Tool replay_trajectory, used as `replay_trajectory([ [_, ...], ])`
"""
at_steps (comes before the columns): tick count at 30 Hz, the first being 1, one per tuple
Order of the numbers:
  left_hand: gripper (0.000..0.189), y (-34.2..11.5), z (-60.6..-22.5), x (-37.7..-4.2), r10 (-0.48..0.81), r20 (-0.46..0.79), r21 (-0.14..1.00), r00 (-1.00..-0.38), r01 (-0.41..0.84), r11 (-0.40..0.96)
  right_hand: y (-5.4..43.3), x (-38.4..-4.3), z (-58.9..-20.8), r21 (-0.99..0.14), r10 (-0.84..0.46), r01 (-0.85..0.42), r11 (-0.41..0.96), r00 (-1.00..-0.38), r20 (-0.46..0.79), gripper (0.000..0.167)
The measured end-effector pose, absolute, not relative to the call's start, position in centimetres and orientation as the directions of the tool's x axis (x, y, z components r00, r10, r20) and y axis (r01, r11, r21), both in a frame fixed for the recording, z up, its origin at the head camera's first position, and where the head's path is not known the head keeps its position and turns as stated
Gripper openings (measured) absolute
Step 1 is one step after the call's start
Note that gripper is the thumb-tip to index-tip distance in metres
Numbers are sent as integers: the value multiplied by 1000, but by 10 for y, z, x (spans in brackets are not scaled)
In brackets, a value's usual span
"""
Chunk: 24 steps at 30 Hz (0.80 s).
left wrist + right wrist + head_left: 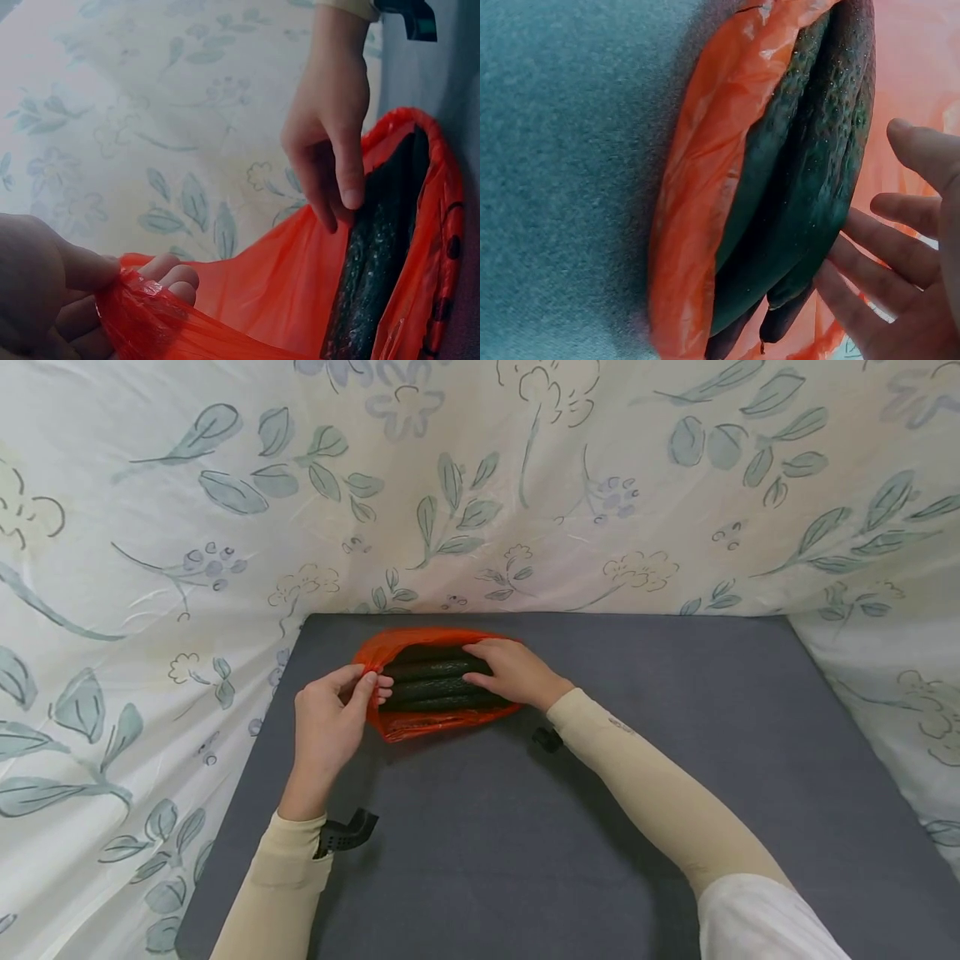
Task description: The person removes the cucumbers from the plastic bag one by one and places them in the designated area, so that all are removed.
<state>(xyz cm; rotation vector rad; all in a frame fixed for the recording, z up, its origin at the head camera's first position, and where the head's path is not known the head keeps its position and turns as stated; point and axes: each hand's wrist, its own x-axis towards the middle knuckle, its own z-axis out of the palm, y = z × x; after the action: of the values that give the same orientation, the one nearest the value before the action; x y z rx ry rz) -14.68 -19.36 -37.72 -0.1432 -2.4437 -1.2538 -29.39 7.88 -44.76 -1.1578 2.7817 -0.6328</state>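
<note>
A red plastic bag (435, 724) lies with its mouth spread wide near the table's far edge. Several dark green cucumbers (438, 687) lie side by side inside it. At the bag's left end my left hand (330, 718) pinches the rim between thumb and fingers, and the left wrist view shows the thin plastic (255, 285) bunched in that grip. My right hand (517, 672) reaches over the bag's right end, fingertips at the cucumbers. In the right wrist view its fingers (889, 251) are spread and extended beside the bumpy cucumbers (810, 172), gripping none of them.
The dark grey table (480, 843) extends in front and to the right of the bag. A floral curtain (480, 485) hangs behind the table and along both sides. Black wrist mounts (348, 831) are strapped to both forearms.
</note>
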Motion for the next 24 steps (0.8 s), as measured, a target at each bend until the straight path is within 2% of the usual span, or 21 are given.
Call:
replay_trajectory([
  [10, 17, -193, -377, -148, -89, 388, 752, -917, 259, 605, 65, -302, -442, -351, -707, -676, 648, -705, 54, 36],
  [17, 17, -193, -377, -147, -94, 374, 765, -923, 250, 593, 58, -304, -439, -302, -712, -675, 673, -702, -17, 36],
  [24, 18, -192, -378, -147, -92, 379, 764, -921, 255, 593, 56, -302, -436, -326, -710, -666, 671, -704, -26, 36],
])
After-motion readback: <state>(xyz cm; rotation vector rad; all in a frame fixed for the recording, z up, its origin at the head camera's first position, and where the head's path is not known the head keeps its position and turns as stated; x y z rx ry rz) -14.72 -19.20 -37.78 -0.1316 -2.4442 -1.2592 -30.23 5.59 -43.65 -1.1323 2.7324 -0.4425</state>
